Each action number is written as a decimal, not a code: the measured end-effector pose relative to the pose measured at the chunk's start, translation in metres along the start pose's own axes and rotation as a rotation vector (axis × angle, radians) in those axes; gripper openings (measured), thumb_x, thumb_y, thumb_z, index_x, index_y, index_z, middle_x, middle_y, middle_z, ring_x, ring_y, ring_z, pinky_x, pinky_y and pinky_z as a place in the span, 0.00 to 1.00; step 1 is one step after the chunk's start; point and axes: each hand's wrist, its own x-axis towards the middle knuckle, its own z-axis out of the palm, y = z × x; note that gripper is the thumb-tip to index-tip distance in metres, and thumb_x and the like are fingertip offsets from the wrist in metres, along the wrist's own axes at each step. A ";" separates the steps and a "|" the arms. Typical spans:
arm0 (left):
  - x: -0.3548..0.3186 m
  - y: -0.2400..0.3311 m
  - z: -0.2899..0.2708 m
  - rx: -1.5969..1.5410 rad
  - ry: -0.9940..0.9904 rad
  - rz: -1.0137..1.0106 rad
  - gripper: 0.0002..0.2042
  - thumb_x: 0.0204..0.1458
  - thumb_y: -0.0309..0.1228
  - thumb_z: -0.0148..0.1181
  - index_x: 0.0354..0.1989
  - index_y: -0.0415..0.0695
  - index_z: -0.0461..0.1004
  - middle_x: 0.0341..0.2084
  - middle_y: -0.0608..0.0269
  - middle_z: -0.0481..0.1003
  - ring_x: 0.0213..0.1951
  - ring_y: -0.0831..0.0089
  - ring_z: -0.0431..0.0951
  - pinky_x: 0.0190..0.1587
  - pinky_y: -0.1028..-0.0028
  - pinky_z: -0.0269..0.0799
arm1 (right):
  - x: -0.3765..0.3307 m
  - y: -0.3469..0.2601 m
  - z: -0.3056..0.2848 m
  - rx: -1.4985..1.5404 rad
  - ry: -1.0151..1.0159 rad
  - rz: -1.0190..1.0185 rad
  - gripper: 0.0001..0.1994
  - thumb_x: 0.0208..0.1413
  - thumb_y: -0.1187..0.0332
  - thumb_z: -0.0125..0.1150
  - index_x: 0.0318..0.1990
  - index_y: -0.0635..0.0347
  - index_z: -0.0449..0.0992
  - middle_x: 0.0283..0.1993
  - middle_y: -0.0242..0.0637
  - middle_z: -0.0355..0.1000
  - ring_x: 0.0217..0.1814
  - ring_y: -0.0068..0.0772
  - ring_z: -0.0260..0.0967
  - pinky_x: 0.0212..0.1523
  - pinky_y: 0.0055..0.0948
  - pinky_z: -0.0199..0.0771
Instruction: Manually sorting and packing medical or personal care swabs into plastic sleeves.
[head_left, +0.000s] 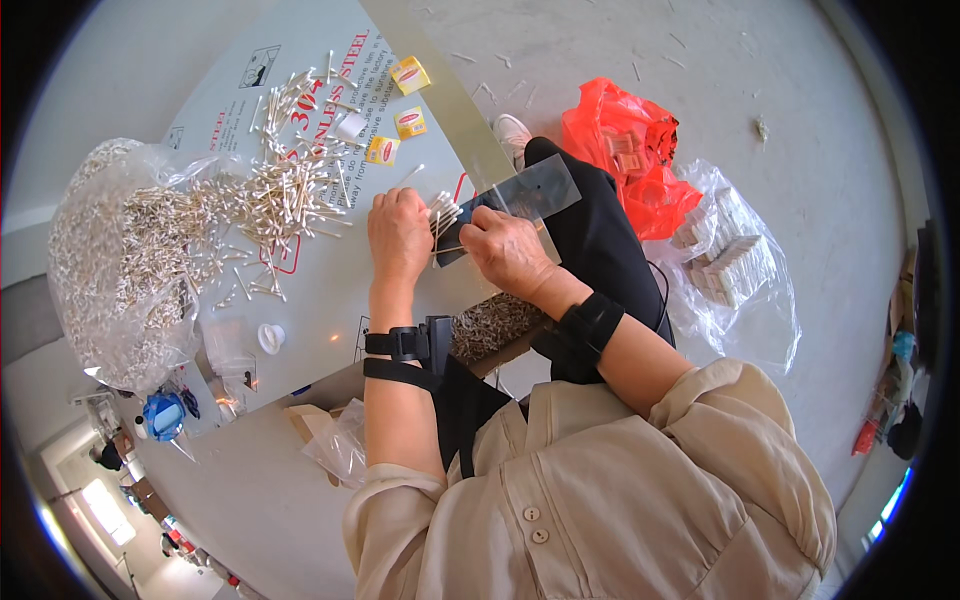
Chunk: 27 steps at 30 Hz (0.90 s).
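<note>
My left hand is closed on a small bundle of cotton swabs, whose white tips fan out to its right. My right hand pinches a clear flat plastic bag, which stretches from beside the bundle across my dark-trousered knee. The swabs lie at the bag's left end; how far inside they are, I cannot tell. Left of my hands a loose heap of cotton swabs covers part of the table. A big clear sack of cotton swabs spills onto it.
Three small yellow boxes stand near the table's far edge. A white round cap lies nearer me. Below the table edge is a box of swabs. On the floor to the right are a red plastic bag and a clear bag of white packs.
</note>
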 end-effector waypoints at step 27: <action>-0.031 0.014 -0.004 0.057 0.114 -0.015 0.03 0.46 0.23 0.60 0.26 0.42 0.72 0.28 0.57 0.72 0.36 0.56 0.73 0.41 0.60 0.69 | 0.000 0.007 0.003 0.043 0.069 -0.030 0.04 0.46 0.75 0.58 0.26 0.56 0.68 0.30 0.38 0.65 0.29 0.47 0.70 0.26 0.42 0.70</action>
